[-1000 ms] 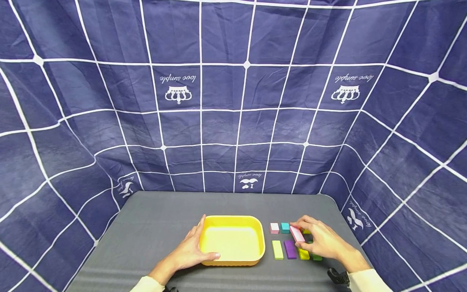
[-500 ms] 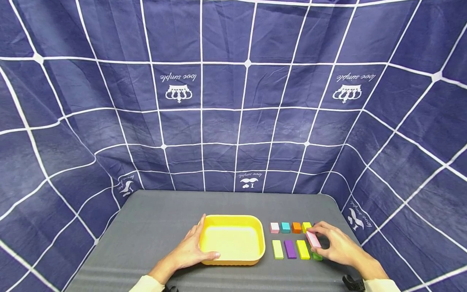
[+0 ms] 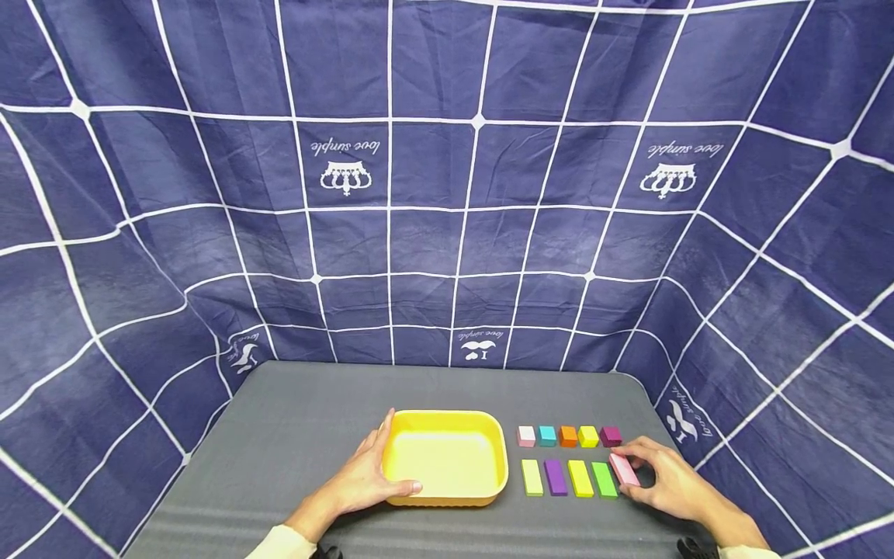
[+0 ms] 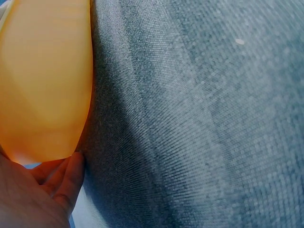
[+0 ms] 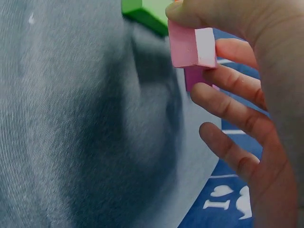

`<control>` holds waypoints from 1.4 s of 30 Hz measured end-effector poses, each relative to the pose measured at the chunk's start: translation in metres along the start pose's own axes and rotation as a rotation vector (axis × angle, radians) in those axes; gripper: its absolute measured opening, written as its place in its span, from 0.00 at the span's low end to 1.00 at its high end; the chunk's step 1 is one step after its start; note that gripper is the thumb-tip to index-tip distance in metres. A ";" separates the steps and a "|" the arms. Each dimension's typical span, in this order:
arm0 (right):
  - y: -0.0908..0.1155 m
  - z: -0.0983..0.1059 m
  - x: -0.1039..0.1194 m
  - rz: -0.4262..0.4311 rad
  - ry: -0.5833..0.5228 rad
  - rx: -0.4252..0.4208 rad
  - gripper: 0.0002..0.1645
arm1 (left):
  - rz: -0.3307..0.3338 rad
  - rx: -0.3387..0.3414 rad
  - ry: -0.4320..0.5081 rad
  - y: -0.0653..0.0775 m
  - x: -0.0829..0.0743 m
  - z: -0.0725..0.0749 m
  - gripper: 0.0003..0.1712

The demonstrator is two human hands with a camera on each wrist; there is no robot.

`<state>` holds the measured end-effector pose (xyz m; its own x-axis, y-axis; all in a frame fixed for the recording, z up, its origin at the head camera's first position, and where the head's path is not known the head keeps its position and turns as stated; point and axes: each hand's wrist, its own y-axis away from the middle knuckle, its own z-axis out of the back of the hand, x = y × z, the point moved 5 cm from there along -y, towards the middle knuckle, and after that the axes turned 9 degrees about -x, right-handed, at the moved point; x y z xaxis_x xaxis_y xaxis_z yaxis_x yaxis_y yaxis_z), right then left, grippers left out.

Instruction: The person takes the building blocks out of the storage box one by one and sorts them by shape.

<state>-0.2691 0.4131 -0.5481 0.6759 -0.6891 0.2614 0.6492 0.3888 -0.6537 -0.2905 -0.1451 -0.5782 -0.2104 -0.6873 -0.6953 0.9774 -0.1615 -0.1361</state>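
Observation:
In the head view, a yellow rectangular tray point(image 3: 447, 501) sits on the grey table. My left hand point(image 3: 363, 477) holds its left end, thumb over the near rim and fingers along the side wall; the left wrist view shows the fingers against the tray's outer wall point(image 4: 47, 80). My right hand point(image 3: 670, 481) pinches a pink block point(image 3: 624, 470) between thumb and fingers, at the right end of the near row. A green block point(image 3: 604, 480) lies just left of it. The right wrist view shows the pink block's end point(image 5: 183, 46), its lower fingers spread apart.
The near row also has a pale green block point(image 3: 532, 477), a purple block point(image 3: 556, 477) and a yellow block point(image 3: 580, 477). Behind lie small cubes, including a teal cube point(image 3: 547, 435), an orange cube point(image 3: 568, 436) and a maroon cube point(image 3: 611, 435). A blue gridded cloth point(image 3: 433, 241) walls the table.
My right hand has carried the pink block rightward, past the yellow and green blocks, to the near row's right end. The orange and maroon cubes have come into view. My left hand stays on the tray.

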 end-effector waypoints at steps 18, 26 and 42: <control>0.019 -0.005 -0.015 -0.028 0.038 0.010 0.38 | -0.005 0.001 0.007 0.002 -0.003 -0.004 0.89; 0.018 -0.005 -0.013 -0.049 0.046 0.006 0.38 | 0.012 0.005 0.007 0.002 0.001 -0.002 0.89; 0.019 -0.002 -0.004 -0.134 0.110 0.000 0.43 | 0.005 0.001 -0.003 0.000 -0.004 -0.002 0.90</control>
<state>-0.2606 0.4218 -0.5629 0.5409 -0.7976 0.2671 0.7311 0.2888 -0.6181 -0.2896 -0.1414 -0.5769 -0.2051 -0.6905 -0.6936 0.9785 -0.1587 -0.1314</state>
